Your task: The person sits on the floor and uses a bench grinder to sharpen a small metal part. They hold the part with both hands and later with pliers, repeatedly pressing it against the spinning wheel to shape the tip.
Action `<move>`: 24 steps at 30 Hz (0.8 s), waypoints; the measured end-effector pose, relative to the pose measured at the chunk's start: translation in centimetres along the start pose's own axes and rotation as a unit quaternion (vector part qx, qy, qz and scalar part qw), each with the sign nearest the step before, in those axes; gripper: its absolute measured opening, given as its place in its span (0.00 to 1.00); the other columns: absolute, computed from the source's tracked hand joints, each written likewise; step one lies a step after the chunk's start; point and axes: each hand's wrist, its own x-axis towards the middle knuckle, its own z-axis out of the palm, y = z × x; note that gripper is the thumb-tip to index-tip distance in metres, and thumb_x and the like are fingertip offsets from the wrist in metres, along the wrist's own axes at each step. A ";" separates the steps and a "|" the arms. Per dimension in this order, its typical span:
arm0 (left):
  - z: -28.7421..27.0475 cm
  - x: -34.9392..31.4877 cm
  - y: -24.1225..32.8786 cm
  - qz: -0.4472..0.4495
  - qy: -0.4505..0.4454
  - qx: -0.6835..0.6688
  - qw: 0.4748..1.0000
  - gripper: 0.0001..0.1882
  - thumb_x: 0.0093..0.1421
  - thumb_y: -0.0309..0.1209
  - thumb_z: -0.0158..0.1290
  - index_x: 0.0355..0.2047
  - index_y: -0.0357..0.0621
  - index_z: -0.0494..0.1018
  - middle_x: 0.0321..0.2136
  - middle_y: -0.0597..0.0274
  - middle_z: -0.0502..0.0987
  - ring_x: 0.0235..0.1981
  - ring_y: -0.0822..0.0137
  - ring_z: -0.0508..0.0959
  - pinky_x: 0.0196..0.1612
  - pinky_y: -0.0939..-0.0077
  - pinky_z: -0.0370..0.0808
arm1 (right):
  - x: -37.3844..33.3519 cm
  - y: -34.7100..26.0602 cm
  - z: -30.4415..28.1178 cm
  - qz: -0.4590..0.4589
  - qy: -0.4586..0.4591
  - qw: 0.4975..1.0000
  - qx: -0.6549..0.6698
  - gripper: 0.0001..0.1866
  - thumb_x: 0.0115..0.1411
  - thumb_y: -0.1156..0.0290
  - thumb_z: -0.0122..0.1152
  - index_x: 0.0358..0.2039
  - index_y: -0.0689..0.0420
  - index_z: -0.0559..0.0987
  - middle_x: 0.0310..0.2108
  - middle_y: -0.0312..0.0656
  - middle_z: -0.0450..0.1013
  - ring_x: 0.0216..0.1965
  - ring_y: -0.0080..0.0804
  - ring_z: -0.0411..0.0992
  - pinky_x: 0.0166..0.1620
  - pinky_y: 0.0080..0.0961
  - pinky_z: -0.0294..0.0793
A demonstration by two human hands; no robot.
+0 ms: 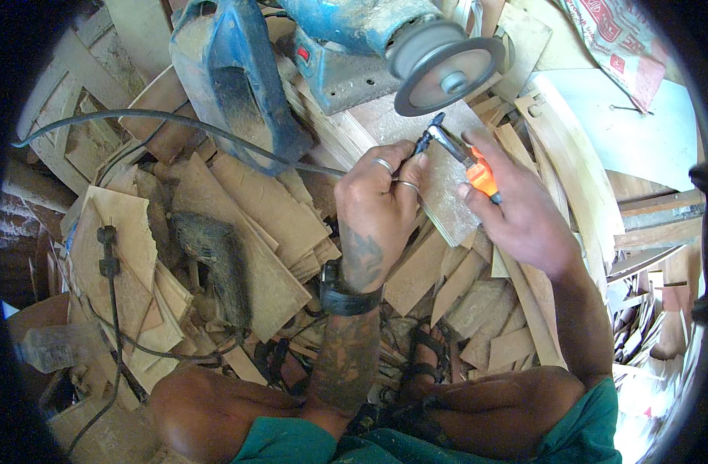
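My left hand, with two rings and a black wristband, is closed in a pinch on a small dark rod-like piece. Its exact kind is hard to make out. In my right hand is a small hammer with an orange and black handle and a metal shaft. The hammer's dark head lies right by the tip of the dark piece. Both hands are over a pale board, just below the grinding wheel of a dusty blue bench grinder.
A blue metal machine part stands left of the grinder, with a black cable crossing it. A dusty power tool lies among wood offcuts. A plastic bottle is at far left, a printed sack at upper right.
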 end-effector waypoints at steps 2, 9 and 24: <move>0.2 0.0 0.0 0.012 0.010 0.013 1.000 0.11 0.64 0.30 0.59 0.40 0.31 0.79 0.25 0.56 0.81 0.24 0.71 0.80 0.31 0.76 0.77 | 0.0 0.0 0.4 0.025 -0.009 0.999 0.022 0.28 0.58 0.72 0.58 0.58 0.66 0.66 0.42 0.59 0.74 0.44 0.57 0.74 0.50 0.42 0.71; 1.1 -0.6 -0.3 -0.105 0.019 -0.137 0.985 0.09 0.65 0.29 0.56 0.37 0.33 0.78 0.25 0.54 0.78 0.23 0.67 0.77 0.29 0.71 0.74 | 0.5 -0.5 1.3 0.036 -0.007 0.999 0.015 0.30 0.53 0.73 0.56 0.57 0.67 0.65 0.40 0.61 0.73 0.43 0.61 0.73 0.49 0.45 0.71; 2.2 -1.4 -0.5 -0.122 0.057 -0.149 0.980 0.10 0.69 0.30 0.55 0.43 0.33 0.77 0.26 0.67 0.78 0.28 0.77 0.76 0.33 0.81 0.74 | 0.5 -1.4 1.5 0.075 0.003 0.997 0.018 0.29 0.54 0.72 0.56 0.58 0.65 0.65 0.41 0.62 0.72 0.44 0.60 0.73 0.50 0.45 0.71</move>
